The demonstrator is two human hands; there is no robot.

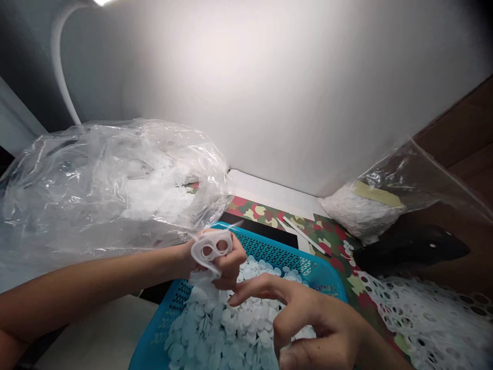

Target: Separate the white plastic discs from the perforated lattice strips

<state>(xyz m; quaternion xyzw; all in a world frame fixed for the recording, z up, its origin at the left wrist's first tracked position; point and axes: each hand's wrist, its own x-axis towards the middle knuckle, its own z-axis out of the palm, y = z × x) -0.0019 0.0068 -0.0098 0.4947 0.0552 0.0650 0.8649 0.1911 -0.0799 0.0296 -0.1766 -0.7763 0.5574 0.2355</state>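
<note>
My left hand is closed round a thin white sheet piece with round holes in it, above the back left part of a blue plastic basket. Many small white discs fill the basket. Close by on the right, my right hand is over the discs with its fingers apart and bent, its index finger reaching towards my left hand. Nothing shows between the fingers of my right hand.
A large clear plastic bag with white pieces lies at the left. Behind the basket are white strips on a camouflage-patterned surface. At the right are a filled clear bag and a pile of perforated white sheets.
</note>
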